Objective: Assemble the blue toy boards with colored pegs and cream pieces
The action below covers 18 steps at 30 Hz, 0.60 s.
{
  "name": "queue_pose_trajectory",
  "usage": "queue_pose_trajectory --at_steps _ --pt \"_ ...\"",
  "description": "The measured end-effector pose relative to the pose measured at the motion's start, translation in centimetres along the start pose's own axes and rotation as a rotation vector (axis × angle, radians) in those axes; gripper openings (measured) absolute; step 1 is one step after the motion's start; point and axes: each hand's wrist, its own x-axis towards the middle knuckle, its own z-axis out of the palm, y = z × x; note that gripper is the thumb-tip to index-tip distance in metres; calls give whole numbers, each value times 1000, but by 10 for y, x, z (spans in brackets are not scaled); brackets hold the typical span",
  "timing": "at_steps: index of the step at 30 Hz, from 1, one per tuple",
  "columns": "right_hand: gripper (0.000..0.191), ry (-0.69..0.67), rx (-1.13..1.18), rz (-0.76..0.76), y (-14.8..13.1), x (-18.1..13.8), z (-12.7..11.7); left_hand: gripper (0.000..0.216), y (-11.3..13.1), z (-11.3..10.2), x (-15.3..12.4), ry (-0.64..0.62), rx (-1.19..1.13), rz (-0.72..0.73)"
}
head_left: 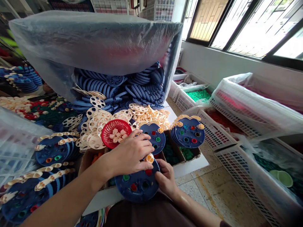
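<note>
A round blue plastic disc [142, 189] with red and green inserts is tilted towards me just above my lap. My right hand [167, 178] is closed on its right rim, thumb on the front face. Across the upper part of the disc reaches my left hand [132, 154], its fingers bent and close together; what they hold, if anything, is hidden. Beside the left thumb, a small cream flower-shaped piece [149, 158] stands at the disc's top edge. Just behind that hand, a red basket [106, 143] holds several cream pieces. Another blue disc [155, 135] leans behind the hands.
Cream perforated plates [96, 126] and loose cream pieces [153, 116] are heaped behind the basket. Stacked discs stand left [52, 151] and right [188, 132]. A plastic-draped crate [94, 44] full of blue discs rises behind. White crates [236, 167] line the right floor.
</note>
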Motion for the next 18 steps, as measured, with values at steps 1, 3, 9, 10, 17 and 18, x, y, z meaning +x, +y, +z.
queue_pose_trajectory --at_steps 1,3,9,10,17,18 --pt "31 -7 -8 1 0 1 1 31 -1 -3 3 -62 2 -5" --pt "31 -16 -22 3 -1 2 2 28 -3 -7 8 -202 10 -26" --pt "32 -60 -50 4 -4 6 9 18 -16 -21 23 -430 -130 -124" --pt "33 -70 -55 1 -5 6 10 16 -19 -23 24 -459 -190 -145" --pt "31 -46 -81 -4 -4 4 4 23 -13 -18 15 -278 -185 -122" --pt "30 -36 -84 -9 -3 3 3 27 -6 -17 10 -170 -170 -105"
